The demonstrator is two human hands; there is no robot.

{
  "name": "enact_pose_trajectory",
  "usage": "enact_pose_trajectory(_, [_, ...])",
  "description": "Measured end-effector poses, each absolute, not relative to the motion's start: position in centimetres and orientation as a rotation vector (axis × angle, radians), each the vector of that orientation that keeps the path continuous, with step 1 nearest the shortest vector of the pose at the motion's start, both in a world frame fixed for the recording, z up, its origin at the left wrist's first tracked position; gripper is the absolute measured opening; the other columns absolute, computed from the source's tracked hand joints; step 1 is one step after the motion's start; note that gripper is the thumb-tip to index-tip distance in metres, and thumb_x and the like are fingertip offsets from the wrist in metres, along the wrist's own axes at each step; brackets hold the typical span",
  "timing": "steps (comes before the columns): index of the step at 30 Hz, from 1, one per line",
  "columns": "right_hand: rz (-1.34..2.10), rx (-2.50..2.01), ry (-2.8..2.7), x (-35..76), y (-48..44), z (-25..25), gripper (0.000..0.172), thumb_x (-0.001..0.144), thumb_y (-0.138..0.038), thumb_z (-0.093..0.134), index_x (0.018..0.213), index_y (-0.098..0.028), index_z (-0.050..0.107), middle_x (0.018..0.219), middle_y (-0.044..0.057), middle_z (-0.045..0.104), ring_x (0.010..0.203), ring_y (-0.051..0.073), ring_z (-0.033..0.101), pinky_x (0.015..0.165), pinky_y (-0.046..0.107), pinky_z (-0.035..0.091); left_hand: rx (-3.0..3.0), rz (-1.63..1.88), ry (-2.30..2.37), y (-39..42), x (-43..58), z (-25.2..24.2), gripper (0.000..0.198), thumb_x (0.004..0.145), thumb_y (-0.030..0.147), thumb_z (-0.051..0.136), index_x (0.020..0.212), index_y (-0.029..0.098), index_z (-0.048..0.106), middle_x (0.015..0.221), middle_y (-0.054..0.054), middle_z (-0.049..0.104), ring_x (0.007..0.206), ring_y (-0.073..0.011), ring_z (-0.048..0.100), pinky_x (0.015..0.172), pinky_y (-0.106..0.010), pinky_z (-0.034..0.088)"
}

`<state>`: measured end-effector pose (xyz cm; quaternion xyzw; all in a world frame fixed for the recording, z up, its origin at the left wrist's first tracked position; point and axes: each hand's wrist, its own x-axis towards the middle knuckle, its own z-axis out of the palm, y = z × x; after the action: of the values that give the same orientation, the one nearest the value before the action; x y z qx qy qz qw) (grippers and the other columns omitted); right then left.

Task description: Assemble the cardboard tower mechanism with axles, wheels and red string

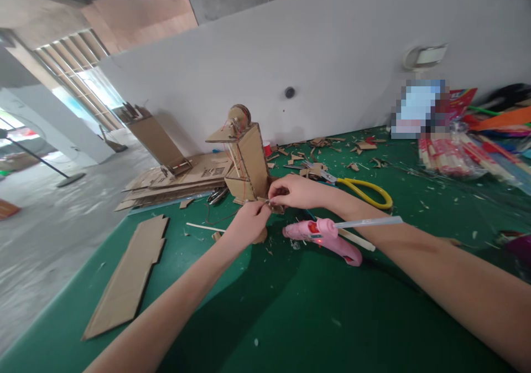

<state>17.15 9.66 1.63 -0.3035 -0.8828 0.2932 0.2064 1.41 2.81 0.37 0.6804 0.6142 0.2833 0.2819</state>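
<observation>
A cardboard sheet (128,276) with a notched side lies flat near the left edge of a green bench (265,317). Toward the middle rests a pink glue gun (305,229), nozzle pointed left, its red light lit, a clear glue stick (369,223) jutting from its back and a pale wooden strip (359,240) beside it. A thin white stick (205,227) ends by the left hand (249,221).

Over the middle of the bench, the left hand and the right hand (296,191) meet, fingers of both narrowed to a pinch on a small piece (267,202), too small to identify. It sits at the foot of an upright cardboard model (256,160) topped by a round wheel (240,115); whether the fingers touch the model cannot be told.

Yellow-handled scissors (346,183) lie beyond the right forearm. Farther back, cardboard scraps (367,145) litter the bench along its back edge, and stacked cardboard (199,169) covers the back left corner. Toward the back right, wrapped bundles of sticks (450,157) lie near a phone (418,107), its screen blurred, before a pale wall (332,74).
</observation>
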Motion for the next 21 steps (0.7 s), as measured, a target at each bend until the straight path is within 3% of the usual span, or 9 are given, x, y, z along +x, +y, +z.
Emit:
enact_pose_trajectory(9, [0.914, -0.885, -2.418, 17.1, 9.6, 1.7, 0.013, 0.073, -0.021, 0.058, 0.08, -0.016, 0.067, 0.068, 0.003, 0.066, 0.057, 0.011, 0.057, 0.057, 0.022, 0.042, 2.214, 0.57, 1.787, 2.9, 1.0, 0.3, 0.026, 0.082, 0.022, 0.039, 0.062, 0.016, 0.054, 0.055, 0.001, 0.049, 0.054, -0.0117, 0.043, 0.054, -0.023, 0.028])
enact_pose_trajectory(16, [1.063, -0.956, -2.399, 17.8, 9.3, 2.8, 0.018, 0.08, -0.027, 0.053, 0.085, -0.015, 0.066, 0.078, 0.006, 0.069, 0.063, 0.013, 0.062, 0.061, 0.025, 0.047, 2.269, 0.527, 1.825, 2.2, 0.7, 0.9, 0.033, 0.086, 0.032, 0.038, 0.062, 0.017, 0.054, 0.06, -0.004, 0.057, 0.057, -0.0152, 0.05, 0.055, -0.026, 0.031])
enact_pose_trajectory(21, [0.828, -1.023, -2.498, 20.2, 10.1, 4.5, 0.023, 0.082, -0.026, 0.046, 0.091, -0.017, 0.066, 0.083, 0.005, 0.07, 0.07, 0.014, 0.062, 0.065, 0.027, 0.045, 2.382, 0.563, 1.911, 2.4, -1.3, 2.8, 0.016, 0.081, 0.022, 0.041, 0.078, 0.019, 0.056, 0.072, -0.004, 0.061, 0.069, -0.019, 0.056, 0.061, -0.028, 0.036])
